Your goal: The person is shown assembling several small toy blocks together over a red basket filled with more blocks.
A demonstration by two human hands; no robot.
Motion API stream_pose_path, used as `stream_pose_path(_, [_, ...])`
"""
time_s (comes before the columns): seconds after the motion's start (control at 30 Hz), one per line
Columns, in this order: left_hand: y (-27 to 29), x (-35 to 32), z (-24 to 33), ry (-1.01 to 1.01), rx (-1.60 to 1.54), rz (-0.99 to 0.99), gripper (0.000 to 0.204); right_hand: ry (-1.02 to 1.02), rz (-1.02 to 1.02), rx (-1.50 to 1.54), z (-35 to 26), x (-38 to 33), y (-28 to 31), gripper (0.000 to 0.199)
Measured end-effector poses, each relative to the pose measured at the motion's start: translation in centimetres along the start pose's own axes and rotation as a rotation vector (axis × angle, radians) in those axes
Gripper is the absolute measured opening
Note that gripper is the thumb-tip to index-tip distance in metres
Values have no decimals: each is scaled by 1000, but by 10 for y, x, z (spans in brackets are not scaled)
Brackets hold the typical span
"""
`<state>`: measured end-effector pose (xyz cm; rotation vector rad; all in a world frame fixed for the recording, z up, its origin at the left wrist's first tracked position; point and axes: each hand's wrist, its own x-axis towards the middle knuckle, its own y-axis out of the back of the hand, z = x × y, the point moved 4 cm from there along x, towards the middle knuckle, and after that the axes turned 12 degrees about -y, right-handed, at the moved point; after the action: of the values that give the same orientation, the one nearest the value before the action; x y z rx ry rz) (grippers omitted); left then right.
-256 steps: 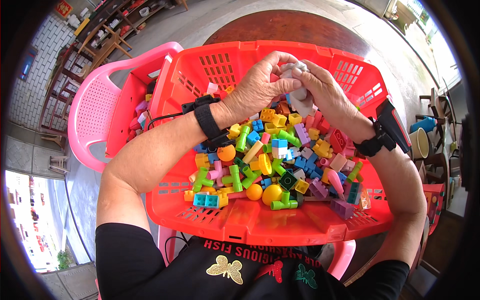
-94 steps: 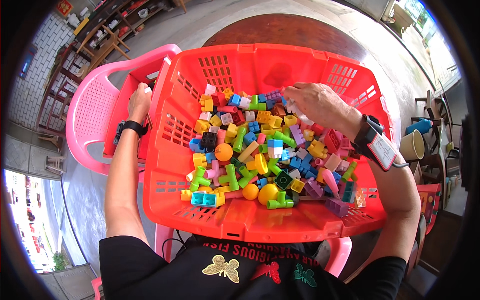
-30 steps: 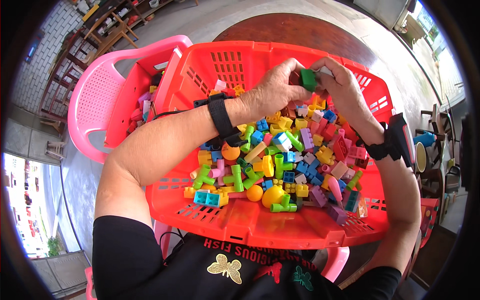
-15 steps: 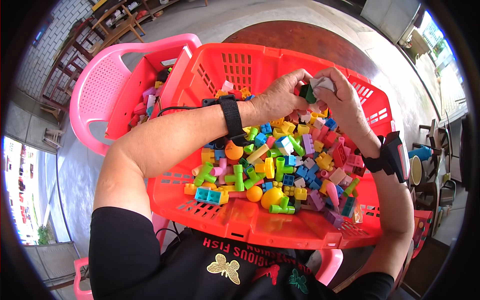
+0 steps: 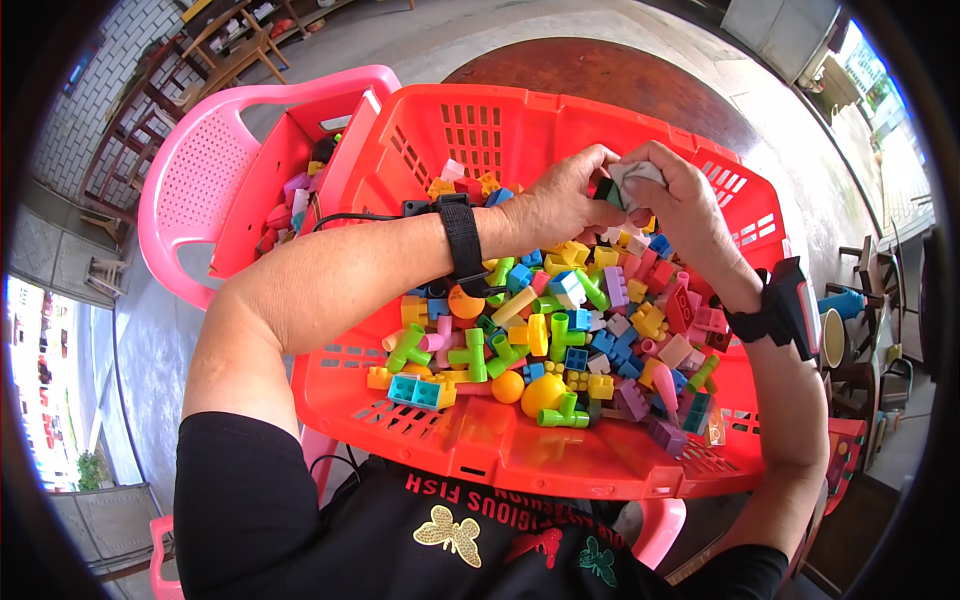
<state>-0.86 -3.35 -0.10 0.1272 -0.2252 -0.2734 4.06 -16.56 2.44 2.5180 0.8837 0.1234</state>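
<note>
Pink plastic chair [image 5: 190, 180], round wooden table [image 5: 620, 75], sunlit concrete floor [image 5: 420, 30]

Two hands are in view: one left hand [image 5: 563, 205] and one right hand [image 5: 682, 205]. Each wrist carries one black strapped device, two in total. Together the hands hold two small pieces: one white [image 5: 634, 176] and one dark green [image 5: 605, 190].

Red plastic baskets: two, one large basket [image 5: 520, 455] in front and one smaller basket [image 5: 262, 190] behind it. Pink plastic chairs: one [image 5: 190, 175].

Loose toy building pieces in the large basket: too many and too overlapped to count. Orange balls among them: two [image 5: 508, 387].
</note>
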Motion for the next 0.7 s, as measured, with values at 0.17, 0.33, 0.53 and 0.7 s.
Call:
stream_pose_path(0.17, [0,2,-1,-132,-1,-15,46,18,-43,81,0,1,4,14])
stream_pose_path(0.33, [4,5,-5,-143,-1,36,53,179,58,-175,-2,-2,-3,20])
stream_pose_path(0.53, [3,4,-4,-50,-70,35,59,254,103,-223,-3,-3,-4,18])
stream_pose_path(0.7, [-3,2,8,-222,57,14,60,237,137,-142,-5,0,5,17])
